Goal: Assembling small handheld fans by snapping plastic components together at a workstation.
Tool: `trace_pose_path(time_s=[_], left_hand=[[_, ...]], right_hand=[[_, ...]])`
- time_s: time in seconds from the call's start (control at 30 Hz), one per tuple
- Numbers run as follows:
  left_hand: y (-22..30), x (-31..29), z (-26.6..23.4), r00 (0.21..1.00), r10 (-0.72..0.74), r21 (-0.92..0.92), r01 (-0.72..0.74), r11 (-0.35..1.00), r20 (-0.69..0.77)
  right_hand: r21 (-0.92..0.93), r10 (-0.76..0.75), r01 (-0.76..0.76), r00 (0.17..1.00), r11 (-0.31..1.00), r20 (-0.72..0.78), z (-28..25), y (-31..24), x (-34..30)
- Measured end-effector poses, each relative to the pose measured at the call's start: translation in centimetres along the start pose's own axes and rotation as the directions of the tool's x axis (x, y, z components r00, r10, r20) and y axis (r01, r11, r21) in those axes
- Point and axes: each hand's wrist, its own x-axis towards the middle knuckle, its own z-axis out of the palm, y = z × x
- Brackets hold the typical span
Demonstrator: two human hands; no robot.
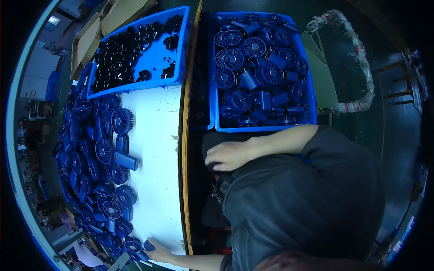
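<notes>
At the lower end of the table, my left hand (158, 252) has its fingers closed around a small dark blue part, which looks like the end of a handheld fan (149, 245). Right beside it lies another blue fan (133, 245) with a round slatted head. My right hand (229, 156) rests over my dark-trousered thigh, thumb apart from the loosely bent fingers, with no object showing in it. A large heap of blue handheld fans (104, 151) covers the left side of the white tabletop (156, 135).
A blue tray (181, 54) of glossy black parts stands at the table's far end. Beyond my right arm is a blue crate (313, 115) full of fans. Cardboard boxes (86, 43) sit behind the tray. A wrapped curved handle (359, 49) rises beside the crate. The table has a wooden edge (184, 158).
</notes>
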Motion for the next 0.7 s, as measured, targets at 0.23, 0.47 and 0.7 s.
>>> trace_pose_path(time_s=[0.23, 0.47, 0.7], left_hand=[[-2.5, 0.3, 0.1, 0.972, 0.228, -0.215, -0.236, 0.948, -0.062], [4.0, -12.1, -8.5, 0.797, 0.538, -0.958, 0.271, 0.088, 0.275], [10.3, -14.7, -6.2, 0.704, 0.594, -0.818, 0.56, -0.129, 0.389]], right_hand=[[0.064, -0.066, 0.055, 0.983, 0.996, 0.172, 2.8, -3.6, 1.9], [0.103, -0.371, 0.398, 0.905, 0.912, -0.208, 1.8, -7.6, 5.4], [0.425, -0.239, 0.081, 0.912, 0.902, 0.333, 0.5, -7.6, 6.3]])
